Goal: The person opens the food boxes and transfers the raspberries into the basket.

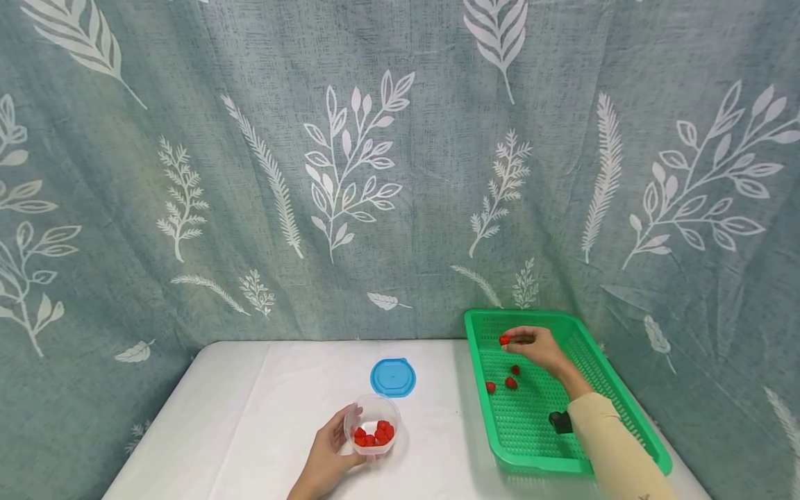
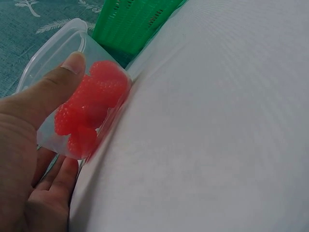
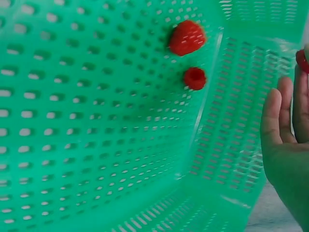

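From the head view, my left hand [image 1: 328,455] curls around the clear tub [image 1: 373,423] of red berries on the white tabletop [image 1: 250,417], near the blue lid [image 1: 392,377]. My right hand [image 1: 540,349] pinches 1 berry [image 1: 503,339] at the far end of the green tray [image 1: 625,396]; 3 berries lie nearer.

Left wrist: my thumb [image 2: 53,87] presses the tub's [image 2: 63,43] wall.

Right wrist: 2 berries [image 3: 187,37] rest on the tray's mesh [image 3: 96,121]; my fingers [image 3: 285,116] lie together at the right edge, a berry [image 3: 302,60] at their tips.

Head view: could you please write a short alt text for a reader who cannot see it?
A right hand pinches a raspberry over a green perforated tray holding three more raspberries, while the left hand grips a clear tub of raspberries on a white table. A blue lid lies behind the tub.
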{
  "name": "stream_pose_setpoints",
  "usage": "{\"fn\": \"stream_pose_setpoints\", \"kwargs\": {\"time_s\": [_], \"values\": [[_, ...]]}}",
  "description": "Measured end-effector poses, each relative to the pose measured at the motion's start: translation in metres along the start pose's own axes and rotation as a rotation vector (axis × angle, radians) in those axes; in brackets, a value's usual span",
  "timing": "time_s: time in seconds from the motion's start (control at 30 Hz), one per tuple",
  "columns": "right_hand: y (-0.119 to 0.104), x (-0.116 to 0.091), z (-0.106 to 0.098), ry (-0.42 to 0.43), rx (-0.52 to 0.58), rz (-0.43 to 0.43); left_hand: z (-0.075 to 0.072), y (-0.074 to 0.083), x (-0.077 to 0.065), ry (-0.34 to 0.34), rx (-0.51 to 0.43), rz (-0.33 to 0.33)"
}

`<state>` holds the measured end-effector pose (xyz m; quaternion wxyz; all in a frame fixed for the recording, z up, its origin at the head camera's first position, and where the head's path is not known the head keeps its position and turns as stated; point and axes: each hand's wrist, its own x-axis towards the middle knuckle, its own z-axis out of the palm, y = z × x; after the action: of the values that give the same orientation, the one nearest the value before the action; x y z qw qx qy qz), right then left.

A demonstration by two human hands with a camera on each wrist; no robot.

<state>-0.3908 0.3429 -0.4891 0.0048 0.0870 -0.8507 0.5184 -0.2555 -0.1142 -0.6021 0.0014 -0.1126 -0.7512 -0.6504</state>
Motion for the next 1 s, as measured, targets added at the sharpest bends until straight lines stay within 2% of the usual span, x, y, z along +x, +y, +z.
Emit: {"fn": "stream_pose_setpoints", "kwargs": {"time_s": [0.27, 0.47, 0.7, 1.0], "values": [[0.018, 0.001, 0.003, -0.028, -0.013, 0.046, -0.001, 0.002, -0.002, -0.008, -0.027, -0.007], [0.021, 0.0, 0.001, -0.072, -0.01, -0.031, 0.0, 0.002, -0.003, 0.002, -0.019, -0.017], [0.025, 0.002, 0.004, -0.045, -0.089, 0.061, 0.0, 0.003, -0.002, -0.005, -0.012, -0.006], [0.012, 0.002, 0.006, -0.063, -0.131, 0.069, -0.001, 0.003, 0.0, -0.001, 0.038, -0.019]]}}
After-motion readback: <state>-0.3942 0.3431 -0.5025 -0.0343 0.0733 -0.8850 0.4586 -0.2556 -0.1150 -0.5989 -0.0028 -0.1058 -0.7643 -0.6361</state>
